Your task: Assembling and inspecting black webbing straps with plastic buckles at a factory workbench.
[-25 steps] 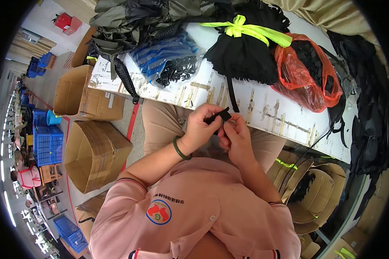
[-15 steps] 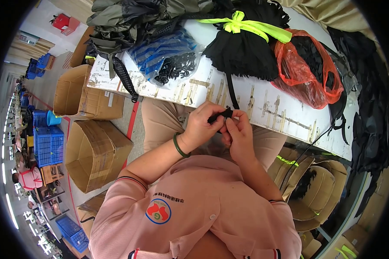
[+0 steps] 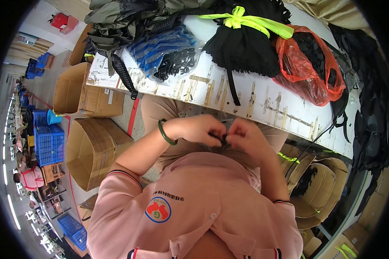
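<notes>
My left hand (image 3: 202, 131) and my right hand (image 3: 248, 137) meet above my lap, in front of the table edge. Between their fingertips is a small piece of black strap (image 3: 223, 139), mostly covered by the fingers and slightly blurred. Both hands are closed on it, fingers curled inward. On the table beyond them lies a bundle of black straps (image 3: 242, 51), tied with a bright yellow-green band (image 3: 237, 19); one strap end hangs toward the table's front. To its left, a clear and blue plastic bag (image 3: 153, 49) spills small black plastic buckles (image 3: 176, 64).
A red plastic bag (image 3: 309, 86) with black pieces sits at the table's right. Dark fabric (image 3: 125, 21) is heaped at the back left. Cardboard boxes (image 3: 97, 151) stand on the floor at left, another box (image 3: 326, 190) at right. A thin black cord (image 3: 309, 149) hangs by the table's right end.
Both hands have dropped nearer to my body, away from the table edge, with the black strap piece between them. The elbows have spread slightly.
</notes>
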